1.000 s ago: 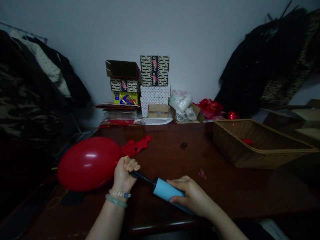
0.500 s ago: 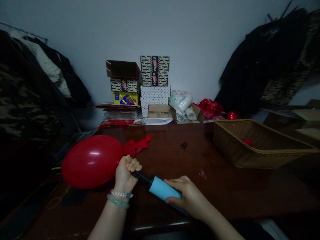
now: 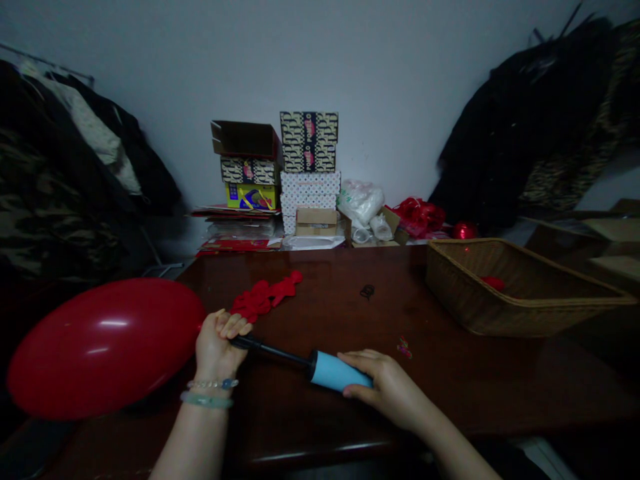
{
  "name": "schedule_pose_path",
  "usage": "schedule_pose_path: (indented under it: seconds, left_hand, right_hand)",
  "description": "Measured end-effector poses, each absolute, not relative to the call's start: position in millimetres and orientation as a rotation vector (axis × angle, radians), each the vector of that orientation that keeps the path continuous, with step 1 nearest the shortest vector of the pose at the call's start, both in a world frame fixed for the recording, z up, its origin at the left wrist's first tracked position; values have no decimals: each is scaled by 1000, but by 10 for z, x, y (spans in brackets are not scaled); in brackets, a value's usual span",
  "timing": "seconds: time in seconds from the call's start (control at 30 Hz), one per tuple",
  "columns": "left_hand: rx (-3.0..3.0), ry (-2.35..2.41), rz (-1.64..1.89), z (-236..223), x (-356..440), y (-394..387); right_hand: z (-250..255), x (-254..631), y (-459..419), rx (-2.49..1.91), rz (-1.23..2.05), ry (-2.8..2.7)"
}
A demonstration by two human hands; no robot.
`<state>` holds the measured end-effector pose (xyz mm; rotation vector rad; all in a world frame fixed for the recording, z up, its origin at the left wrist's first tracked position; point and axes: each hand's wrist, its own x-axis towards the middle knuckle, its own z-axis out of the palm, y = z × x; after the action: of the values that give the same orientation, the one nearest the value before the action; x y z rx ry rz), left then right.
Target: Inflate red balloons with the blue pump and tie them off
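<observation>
A large inflated red balloon [image 3: 105, 348] lies to my left, its neck held in my left hand [image 3: 220, 343]. That hand is closed around the neck and the black nozzle end of a hand air pump. The pump's thin black rod [image 3: 270, 350] runs right to its light blue barrel [image 3: 336, 371], which my right hand [image 3: 387, 388] grips from the right. Several limp red uninflated balloons [image 3: 265, 297] lie on the table just beyond my left hand.
A dark polished wooden table [image 3: 320, 427] fills the lower view. A wicker basket [image 3: 525, 293] holding a red item stands at right. Stacked boxes [image 3: 309, 173], plastic bags and red items line the wall behind. Dark clothing hangs on both sides.
The balloon has grown much larger and shifted left with my left hand. The black pump rod now shows longer, with the blue barrel drawn apart from my left hand.
</observation>
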<state>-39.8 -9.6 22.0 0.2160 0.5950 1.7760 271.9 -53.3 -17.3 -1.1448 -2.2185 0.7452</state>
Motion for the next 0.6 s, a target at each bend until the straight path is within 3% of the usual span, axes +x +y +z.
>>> schedule_pose_path:
  seconds: [0.3, 0.6]
  left_hand:
    - [191, 583, 1714, 198, -165, -86]
    - [175, 600, 1638, 111, 246, -95]
  right_hand:
    - [-210, 2598, -545, -1151, 675, -2189]
    - [-422, 2380, -617, -1060, 259, -2181]
